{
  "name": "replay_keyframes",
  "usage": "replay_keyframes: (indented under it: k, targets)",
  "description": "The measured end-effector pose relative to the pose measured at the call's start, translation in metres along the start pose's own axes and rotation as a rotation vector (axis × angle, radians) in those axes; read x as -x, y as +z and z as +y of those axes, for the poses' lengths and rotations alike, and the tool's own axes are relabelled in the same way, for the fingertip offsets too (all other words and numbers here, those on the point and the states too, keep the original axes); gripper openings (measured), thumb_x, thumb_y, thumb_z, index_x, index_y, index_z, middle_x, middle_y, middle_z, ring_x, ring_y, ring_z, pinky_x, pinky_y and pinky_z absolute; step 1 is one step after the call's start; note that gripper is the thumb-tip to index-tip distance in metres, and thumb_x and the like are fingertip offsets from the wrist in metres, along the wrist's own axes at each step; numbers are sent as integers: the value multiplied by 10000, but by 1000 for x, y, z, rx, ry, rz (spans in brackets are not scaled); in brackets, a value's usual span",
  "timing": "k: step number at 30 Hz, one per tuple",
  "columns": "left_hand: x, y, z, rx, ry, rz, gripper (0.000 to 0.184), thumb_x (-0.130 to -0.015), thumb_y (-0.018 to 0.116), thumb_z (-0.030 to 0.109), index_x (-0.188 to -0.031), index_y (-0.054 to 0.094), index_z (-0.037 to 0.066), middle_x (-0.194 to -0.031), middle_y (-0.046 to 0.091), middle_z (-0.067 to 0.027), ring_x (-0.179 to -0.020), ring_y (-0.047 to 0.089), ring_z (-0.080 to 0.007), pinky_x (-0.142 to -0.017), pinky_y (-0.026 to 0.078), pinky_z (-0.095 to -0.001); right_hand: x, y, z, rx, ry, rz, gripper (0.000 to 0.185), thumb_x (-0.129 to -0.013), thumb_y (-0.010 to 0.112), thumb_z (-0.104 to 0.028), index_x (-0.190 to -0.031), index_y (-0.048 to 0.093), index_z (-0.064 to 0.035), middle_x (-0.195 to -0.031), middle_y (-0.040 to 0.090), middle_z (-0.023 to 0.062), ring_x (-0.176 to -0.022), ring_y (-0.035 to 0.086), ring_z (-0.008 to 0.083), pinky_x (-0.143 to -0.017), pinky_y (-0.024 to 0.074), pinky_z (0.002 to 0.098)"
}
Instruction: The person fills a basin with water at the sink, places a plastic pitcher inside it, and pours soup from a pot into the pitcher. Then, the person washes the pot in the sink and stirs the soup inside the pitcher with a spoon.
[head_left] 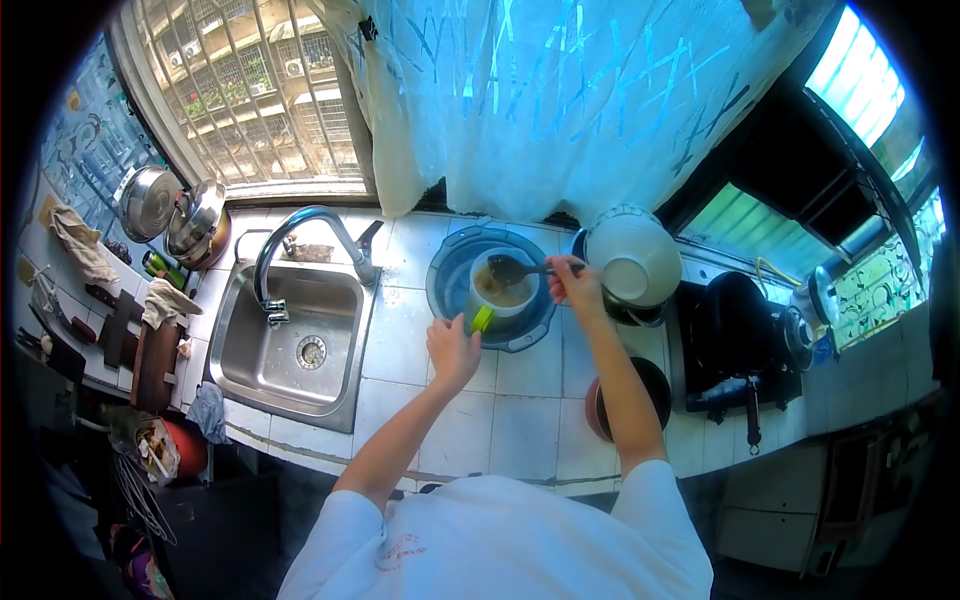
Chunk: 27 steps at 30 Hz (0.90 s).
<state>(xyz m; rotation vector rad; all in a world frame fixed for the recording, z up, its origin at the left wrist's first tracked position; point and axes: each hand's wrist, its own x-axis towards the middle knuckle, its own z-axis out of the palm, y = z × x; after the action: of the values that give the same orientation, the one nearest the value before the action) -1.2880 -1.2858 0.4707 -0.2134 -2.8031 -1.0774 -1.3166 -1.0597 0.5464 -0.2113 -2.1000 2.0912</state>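
A white pot (510,311) with a green handle (482,319) sits in a blue plastic basin (438,300). Inside the pot is a pale brownish food or liquid. My left hand (454,350) is closed around the green handle at the pot's near side. My right hand (577,287) grips the handle of a dark spoon (508,268). The spoon's head is over or in the pot's contents; how deep it goes I cannot tell.
Left of the basin are a steel sink (290,372) and faucet (318,215). To the right, a large white bowl (632,262) lies upside down on a pot. A reddish-brown pan (597,412) is under my right forearm. A black wok (738,320) stands on the stove.
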Motion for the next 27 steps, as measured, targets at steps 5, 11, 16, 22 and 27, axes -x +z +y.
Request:
replay_keyframes:
  k: [5,11,16,22,27]
  targets:
    - [-23,4,3,-164,61,-106,214,-728,689,202,-850,645,31,-959,493,-142,-914,437,-291,-758,369,-387,-1,16,-5,309,-98,-170,231,-837,629,-273,-944,646,-69,-699,576,23,-574,531,87,-475,425,224]
    - [-33,10,4,-214,71,-141,198,-738,682,220,-789,662,30,-928,506,-132,-933,432,-284,-762,356,-387,-24,7,34,598,-284,-254,207,-815,642,-244,-912,652,-62,-704,597,65,-594,569,138,-537,438,274]
    - [-34,9,2,-228,88,-130,203,-739,684,228,-784,669,30,-925,510,-130,-922,435,-281,-758,351,-384,-20,9,40,464,92,45,327,-869,560,-338,-878,648,-23,-614,563,29,-473,505,90,-421,407,211]
    - [-36,2,7,-246,60,-140,207,-750,673,233,-785,675,29,-922,520,-135,-907,437,-275,-745,344,-382,-13,19,62,-132,265,318,343,-902,506,-317,-834,614,1,-570,545,53,-383,488,109,-341,414,222]
    - [-43,-1,6,-287,54,-126,222,-755,662,252,-769,672,31,-882,538,-128,-885,448,-269,-723,338,-384,-7,23,58,-443,403,458,335,-915,480,-322,-863,588,-10,-561,532,43,-396,485,100,-345,430,210]
